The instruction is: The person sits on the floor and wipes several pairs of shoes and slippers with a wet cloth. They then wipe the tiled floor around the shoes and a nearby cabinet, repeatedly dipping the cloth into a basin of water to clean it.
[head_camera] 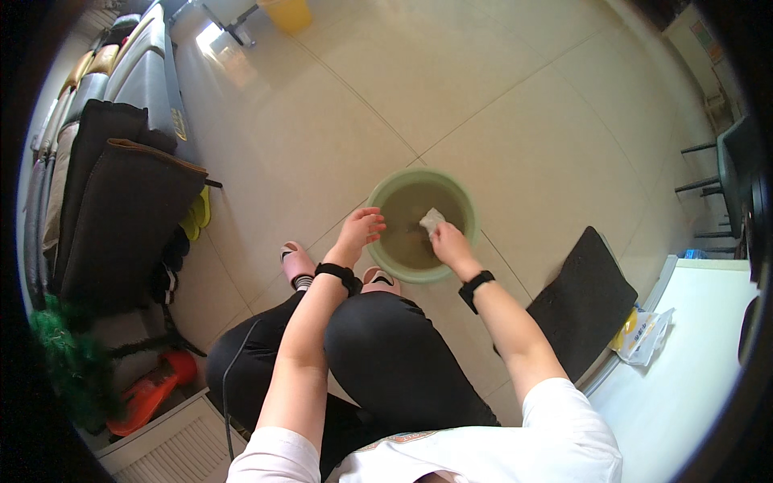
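Observation:
A round pale green plastic basin (474,199) stands on the floor in front of my feet, holding murky brownish water (398,241). In my right hand (452,244) is a crumpled whitish wet cloth (431,220), held above the water near the basin's right side. My left hand (360,228) is at the basin's left rim with its fingers apart and nothing in it. Whether its fingertips touch the rim I cannot tell. Each wrist wears a black band.
Beige floor tiles (338,133) surround the basin. On the right are a dark mat (583,302), a white surface (694,326) with a plastic bag (643,335), and a dark chair (731,175). Folded dark panels (130,223) and an orange-red dustpan (151,392) are at left. A yellow bin (287,15) stands beyond.

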A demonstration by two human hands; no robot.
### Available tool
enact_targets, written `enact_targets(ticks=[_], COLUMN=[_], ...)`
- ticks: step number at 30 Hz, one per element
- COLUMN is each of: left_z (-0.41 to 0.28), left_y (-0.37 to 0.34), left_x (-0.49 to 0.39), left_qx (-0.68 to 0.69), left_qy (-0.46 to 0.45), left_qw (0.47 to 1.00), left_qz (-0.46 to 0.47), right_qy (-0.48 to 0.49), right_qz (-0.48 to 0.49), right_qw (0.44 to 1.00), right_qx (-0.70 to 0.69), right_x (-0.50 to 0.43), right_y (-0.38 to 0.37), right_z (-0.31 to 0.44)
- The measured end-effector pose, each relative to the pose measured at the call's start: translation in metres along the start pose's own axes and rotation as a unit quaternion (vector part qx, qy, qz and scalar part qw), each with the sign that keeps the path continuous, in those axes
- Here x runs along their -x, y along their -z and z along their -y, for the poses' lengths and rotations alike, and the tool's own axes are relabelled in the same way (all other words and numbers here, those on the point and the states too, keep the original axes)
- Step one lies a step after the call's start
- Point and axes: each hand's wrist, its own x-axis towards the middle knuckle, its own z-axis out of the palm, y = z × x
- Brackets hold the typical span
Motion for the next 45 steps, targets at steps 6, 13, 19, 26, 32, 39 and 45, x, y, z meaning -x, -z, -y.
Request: enact_targets(ticks=[6,13,19,26,32,39,45], left_z=[0.050,0.097,0.081,0.033,0.027,0.016,0.006], left_y=[-0.020,-0.049,-0.062,-0.043,-0.049,-0.051,-0.055], left_x=[-0.041,-0.066,-0.054,-0.042,-0.031,-0.026,-0.017], left_qx=[-0.120,-0.185,-0.029,-0.064,0.007,-0.096,-0.035], left_qy=[0.036,0.073,-0.097,-0.167,-0.273,-0.384,-0.113], left_qw=[0.989,0.970,0.979,0.977,0.960,0.912,0.982], left_qz=[0.076,0.143,0.177,0.114,0.065,-0.106,0.145], right_qy=[-0.039,-0.172,-0.176,-0.179,-0.047,-0.122,-0.165], right_qz=[0.107,0.089,0.049,-0.113,-0.195,-0.079,-0.038], right_qw=[0.982,0.980,0.917,0.834,0.919,0.860,0.810], right_qx=[0.148,-0.042,-0.354,-0.509,-0.339,-0.490,-0.562], right_x=[-0.021,-0.032,-0.016,0.004,0.001,0.003,0.005], right_y=[-0.062,-0.029,0.023,0.056,0.056,0.059,0.054], right_z=[-0.031,-0.015,0.009,0.022,0.024,0.036,0.046])
